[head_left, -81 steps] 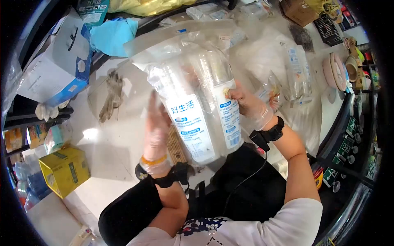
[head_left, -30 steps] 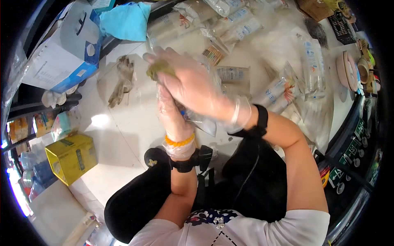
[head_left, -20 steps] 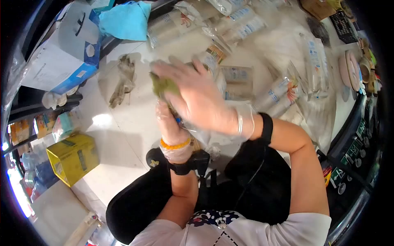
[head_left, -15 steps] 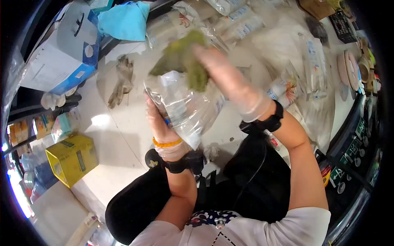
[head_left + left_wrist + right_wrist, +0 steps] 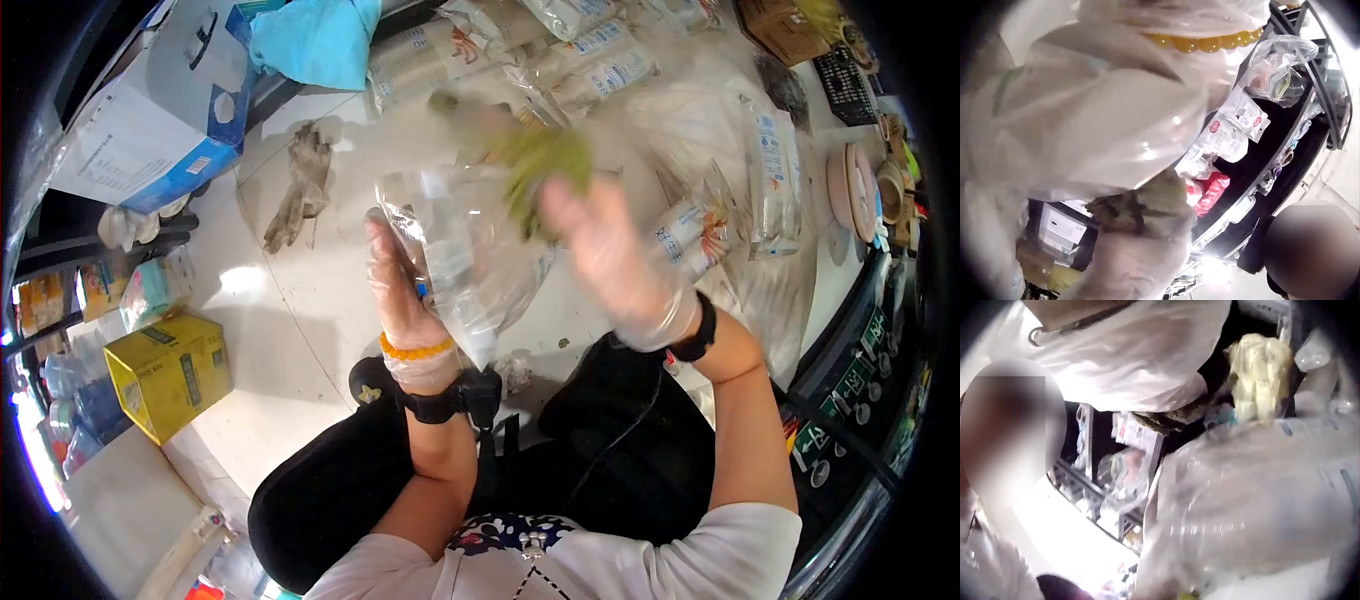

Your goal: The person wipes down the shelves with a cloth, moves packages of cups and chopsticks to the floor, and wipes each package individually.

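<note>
Clear plastic bag (image 5: 470, 255) against left hand (image 5: 396, 292); contents blurred.

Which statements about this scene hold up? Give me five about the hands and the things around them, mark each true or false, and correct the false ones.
1. The right hand holds a green cloth. True.
2. The orange bracelet is on the right wrist. False: the orange bracelet is on the left wrist.
3. The left hand touches a clear plastic package. True.
4. The yellow box is on the person's right. False: the yellow box is on the person's left.
5. The light-blue cloth is in the left hand. False: the light-blue cloth lies beside the white-and-blue box.
</note>
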Action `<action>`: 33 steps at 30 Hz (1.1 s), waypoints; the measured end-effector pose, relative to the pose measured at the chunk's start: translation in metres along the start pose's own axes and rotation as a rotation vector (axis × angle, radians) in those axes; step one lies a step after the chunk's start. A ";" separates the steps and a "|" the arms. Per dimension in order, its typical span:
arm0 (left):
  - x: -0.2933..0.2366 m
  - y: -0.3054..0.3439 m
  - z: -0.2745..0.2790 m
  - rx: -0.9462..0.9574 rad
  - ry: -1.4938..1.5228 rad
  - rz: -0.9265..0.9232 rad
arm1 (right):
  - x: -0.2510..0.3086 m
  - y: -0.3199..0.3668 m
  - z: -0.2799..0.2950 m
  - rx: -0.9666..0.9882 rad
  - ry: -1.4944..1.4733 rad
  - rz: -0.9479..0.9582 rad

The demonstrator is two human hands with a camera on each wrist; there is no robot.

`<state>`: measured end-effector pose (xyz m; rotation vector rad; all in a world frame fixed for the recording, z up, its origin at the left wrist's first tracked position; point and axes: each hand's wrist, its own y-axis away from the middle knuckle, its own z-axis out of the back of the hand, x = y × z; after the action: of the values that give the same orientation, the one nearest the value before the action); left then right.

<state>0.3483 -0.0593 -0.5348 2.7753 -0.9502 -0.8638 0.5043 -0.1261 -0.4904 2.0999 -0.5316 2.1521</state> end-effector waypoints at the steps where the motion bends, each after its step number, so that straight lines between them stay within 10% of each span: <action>1: 0.001 -0.001 0.003 0.023 -0.004 -0.039 | 0.004 0.003 -0.012 0.056 0.136 0.101; 4: 0.010 0.004 0.003 0.114 -0.131 -0.211 | 0.001 0.011 -0.035 0.144 0.645 0.460; 8: 0.001 -0.003 0.005 0.302 0.433 -0.061 | -0.015 0.018 -0.026 -0.149 0.257 0.080; 12: -0.003 -0.005 -0.008 0.427 0.476 -0.061 | 0.012 0.009 -0.017 0.028 0.623 0.046; 18: 0.011 0.007 -0.022 -0.247 -0.120 -0.090 | -0.008 -0.021 -0.051 -0.013 0.856 0.311; 22: 0.020 0.003 -0.027 -0.329 -0.201 -0.258 | -0.024 -0.046 -0.058 -0.067 0.921 0.329; 25: 0.004 0.008 -0.024 -0.013 -0.146 -0.258 | -0.023 -0.009 -0.071 -0.059 0.782 0.364; 29: 0.018 0.004 -0.030 -0.241 -0.038 -0.228 | -0.020 -0.037 -0.060 0.025 0.842 0.130; 33: 0.028 0.008 0.001 -0.395 -0.964 -0.718 | -0.021 -0.004 -0.076 0.013 0.800 0.203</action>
<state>0.3613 -0.0826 -0.5474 2.2490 0.2792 -2.2706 0.4343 -0.0950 -0.5103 1.0420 -0.6326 2.8211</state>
